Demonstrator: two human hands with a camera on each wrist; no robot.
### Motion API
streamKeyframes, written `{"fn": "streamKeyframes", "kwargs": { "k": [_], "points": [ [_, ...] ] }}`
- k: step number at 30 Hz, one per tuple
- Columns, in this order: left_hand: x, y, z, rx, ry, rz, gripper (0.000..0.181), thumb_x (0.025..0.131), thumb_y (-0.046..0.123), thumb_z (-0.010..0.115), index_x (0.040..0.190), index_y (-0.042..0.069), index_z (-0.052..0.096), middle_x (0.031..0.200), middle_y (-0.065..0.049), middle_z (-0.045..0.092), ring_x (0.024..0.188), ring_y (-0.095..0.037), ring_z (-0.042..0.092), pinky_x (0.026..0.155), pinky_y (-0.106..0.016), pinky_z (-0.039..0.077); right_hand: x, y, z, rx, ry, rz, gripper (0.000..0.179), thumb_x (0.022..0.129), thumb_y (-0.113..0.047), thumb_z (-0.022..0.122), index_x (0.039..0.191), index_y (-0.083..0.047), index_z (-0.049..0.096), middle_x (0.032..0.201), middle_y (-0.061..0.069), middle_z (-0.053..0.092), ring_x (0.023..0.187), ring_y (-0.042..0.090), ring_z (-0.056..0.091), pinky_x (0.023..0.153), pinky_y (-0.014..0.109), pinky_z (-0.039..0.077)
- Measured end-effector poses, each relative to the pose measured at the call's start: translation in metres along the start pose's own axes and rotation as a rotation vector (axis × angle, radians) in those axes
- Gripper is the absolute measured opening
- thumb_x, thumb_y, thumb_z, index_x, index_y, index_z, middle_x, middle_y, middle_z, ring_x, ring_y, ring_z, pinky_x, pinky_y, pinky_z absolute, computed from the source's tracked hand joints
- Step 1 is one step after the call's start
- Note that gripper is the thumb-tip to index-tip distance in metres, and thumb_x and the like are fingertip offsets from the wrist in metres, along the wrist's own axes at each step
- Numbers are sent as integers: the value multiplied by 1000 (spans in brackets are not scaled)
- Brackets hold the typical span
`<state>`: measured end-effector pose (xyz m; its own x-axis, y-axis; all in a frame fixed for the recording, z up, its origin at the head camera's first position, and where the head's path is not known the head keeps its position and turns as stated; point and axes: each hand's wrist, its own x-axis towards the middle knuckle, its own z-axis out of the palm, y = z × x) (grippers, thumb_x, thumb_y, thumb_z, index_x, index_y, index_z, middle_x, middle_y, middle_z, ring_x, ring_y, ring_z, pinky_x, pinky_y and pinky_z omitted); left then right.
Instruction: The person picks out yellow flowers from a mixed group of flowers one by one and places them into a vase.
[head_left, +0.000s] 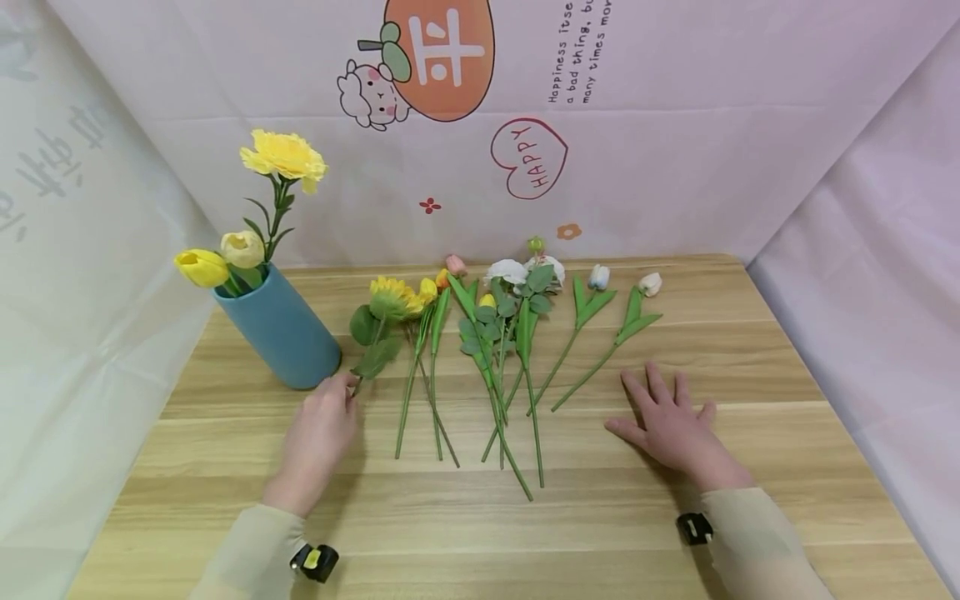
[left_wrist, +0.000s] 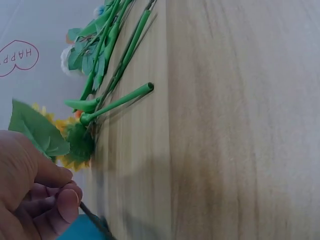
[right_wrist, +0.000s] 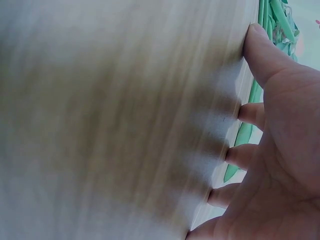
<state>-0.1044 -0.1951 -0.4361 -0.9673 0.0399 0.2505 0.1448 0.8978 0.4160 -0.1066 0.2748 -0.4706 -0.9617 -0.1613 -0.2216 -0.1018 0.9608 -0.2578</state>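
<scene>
My left hand (head_left: 321,433) pinches the stem of a sunflower (head_left: 390,302), whose yellow head and green leaves tilt up beyond the fingers. In the left wrist view the brown-green stem (left_wrist: 95,218) comes out below the thumb and fingertips. Just behind that hand stands a blue vase (head_left: 281,329) holding a yellow carnation (head_left: 285,157), a yellow tulip (head_left: 202,268) and a cream tulip (head_left: 243,248). My right hand (head_left: 671,423) rests on the table with its fingers spread, holding nothing. A white tulip (head_left: 651,285) lies closest to it.
On the wooden table (head_left: 600,533) lie several flowers, among them white roses (head_left: 507,272), a pink tulip (head_left: 455,266) and a pale blue tulip (head_left: 598,277). Their stems cross and point toward me. A printed white cloth (head_left: 660,133) hangs behind the table's far edge.
</scene>
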Motion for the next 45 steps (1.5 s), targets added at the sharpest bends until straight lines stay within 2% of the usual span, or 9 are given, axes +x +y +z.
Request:
{"fn": "streamKeyframes", "kwargs": {
  "k": [6,11,15,19,25,29,34,39,45],
  "points": [
    [2,0,-4,75,164,172,8,88,-8,72,95,-5,71,86,-16,67,72,-35,68,57,-50,57,0,0,1,5,-4,4,92,96,-71,50,162,-12,26,165,31,12,145,67,6,95,93,9],
    [8,8,-9,164,305,359,9,87,-8,72,95,-4,73,87,-14,67,73,-33,66,51,-47,56,-2,0,0,13,-7,6,91,96,-70,51,161,-11,26,165,31,11,145,67,5,95,93,8],
    [14,20,-17,206,396,512,17,87,-15,64,97,-5,72,91,-16,69,74,-34,66,46,-45,55,-3,0,0,20,-3,5,91,96,-69,51,161,-11,27,165,32,11,145,67,5,95,93,8],
    [19,35,-25,202,469,643,23,89,-17,56,101,-5,72,93,-16,70,76,-34,66,51,-42,57,-3,0,1,17,4,4,91,96,-70,51,161,-11,27,165,32,12,145,67,5,95,93,8],
    [29,61,-37,152,576,782,22,95,-13,53,99,-5,73,91,-15,70,73,-31,65,54,-38,58,-3,1,1,18,-1,11,92,95,-71,50,161,-12,27,165,31,12,145,66,5,95,93,7],
    [39,75,-51,125,619,822,20,95,-12,55,99,-5,73,90,-15,70,70,-31,64,54,-39,58,-3,1,0,16,-3,11,92,95,-71,50,161,-12,26,165,32,12,145,66,4,95,93,7],
    [53,84,-67,73,666,813,17,93,-13,58,98,-5,73,89,-16,69,68,-32,62,54,-41,57,-3,1,-1,15,-4,10,92,95,-71,51,162,-12,26,165,32,12,145,67,4,95,93,8],
    [64,80,-79,10,713,755,11,92,-10,64,97,-4,73,89,-15,69,73,-34,64,62,-43,59,-3,0,-1,17,-1,3,92,96,-70,51,162,-12,26,165,32,12,145,67,4,94,93,8],
    [73,66,-86,-68,742,647,8,90,-9,70,97,-6,73,90,-18,70,81,-38,68,75,-48,59,-1,-1,-1,22,-2,1,91,96,-70,52,162,-12,25,165,32,12,145,66,4,94,93,7]
  ]
}}
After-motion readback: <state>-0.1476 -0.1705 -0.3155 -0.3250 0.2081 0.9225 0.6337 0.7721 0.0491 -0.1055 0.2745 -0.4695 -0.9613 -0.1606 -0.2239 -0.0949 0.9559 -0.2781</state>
